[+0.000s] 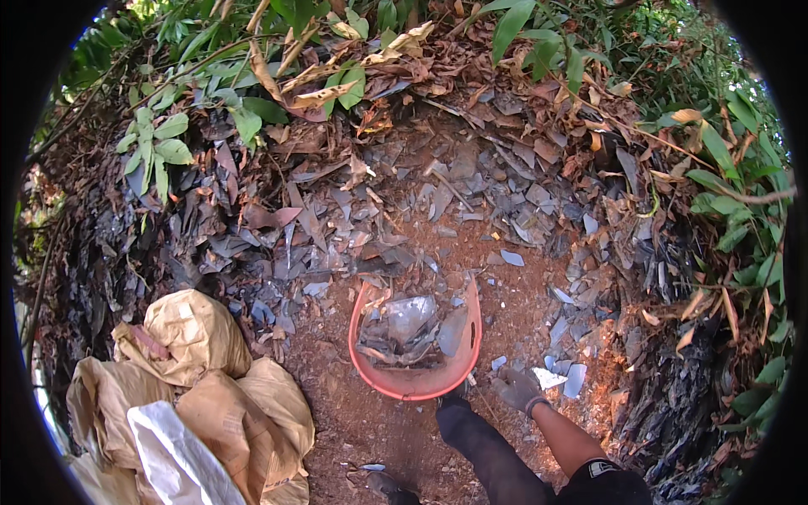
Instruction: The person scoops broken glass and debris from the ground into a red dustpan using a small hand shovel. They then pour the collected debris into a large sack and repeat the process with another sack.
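Note:
My right hand (516, 391), in a grey glove, reaches low over the reddish soil, with its fingers stretched out and nothing visible in them. Close to it lie a white stone flake (549, 378) and a bluish-grey flat piece of stone (575, 380). To its left sits an orange scoop-shaped basket (404, 393), its open side facing away from me. Dark flat stone pieces (406, 324) and a pale, shiny slab lie inside the basket. My left hand is out of view.
Several tan sacks (202, 337) and a whitish sack (181, 454) are heaped at lower left. My dark trouser leg (475, 429) is behind the basket's near rim. Broken slate pieces (353, 227) and dry leaves cover a bank ahead; green plants (160, 147) edge it.

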Demonstrator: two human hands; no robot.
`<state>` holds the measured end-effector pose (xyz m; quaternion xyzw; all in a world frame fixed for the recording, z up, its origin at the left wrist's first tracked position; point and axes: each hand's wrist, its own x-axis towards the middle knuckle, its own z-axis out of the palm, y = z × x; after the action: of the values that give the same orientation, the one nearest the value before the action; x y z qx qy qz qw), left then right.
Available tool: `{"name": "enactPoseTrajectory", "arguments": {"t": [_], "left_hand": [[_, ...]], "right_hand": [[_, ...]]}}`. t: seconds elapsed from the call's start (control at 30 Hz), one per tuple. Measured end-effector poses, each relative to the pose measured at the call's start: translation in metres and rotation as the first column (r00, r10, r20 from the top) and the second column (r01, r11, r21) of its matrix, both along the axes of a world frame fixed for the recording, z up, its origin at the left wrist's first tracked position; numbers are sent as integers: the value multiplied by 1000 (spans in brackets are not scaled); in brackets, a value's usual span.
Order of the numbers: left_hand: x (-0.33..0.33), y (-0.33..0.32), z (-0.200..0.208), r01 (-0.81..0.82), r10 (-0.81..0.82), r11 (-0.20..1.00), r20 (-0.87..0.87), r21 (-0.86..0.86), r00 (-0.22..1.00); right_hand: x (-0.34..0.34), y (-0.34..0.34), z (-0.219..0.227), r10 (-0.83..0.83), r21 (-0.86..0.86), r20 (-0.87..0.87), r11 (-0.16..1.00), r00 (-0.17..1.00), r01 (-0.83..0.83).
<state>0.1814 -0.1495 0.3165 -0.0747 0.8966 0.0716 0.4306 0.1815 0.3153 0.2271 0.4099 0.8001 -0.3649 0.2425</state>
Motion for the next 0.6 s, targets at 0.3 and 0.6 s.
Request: {"name": "enactPoseTrajectory", "arguments": {"t": [0.3, 0.6], "left_hand": [[-51, 50, -11, 13, -11, 999, 49, -43, 999], [-74, 83, -44, 29, -26, 998, 61, -57, 998]], "right_hand": [[-150, 105, -43, -35, 298, 24, 954, 999, 26], [-340, 195, -97, 77, 641, -10, 765, 997, -53]]}}
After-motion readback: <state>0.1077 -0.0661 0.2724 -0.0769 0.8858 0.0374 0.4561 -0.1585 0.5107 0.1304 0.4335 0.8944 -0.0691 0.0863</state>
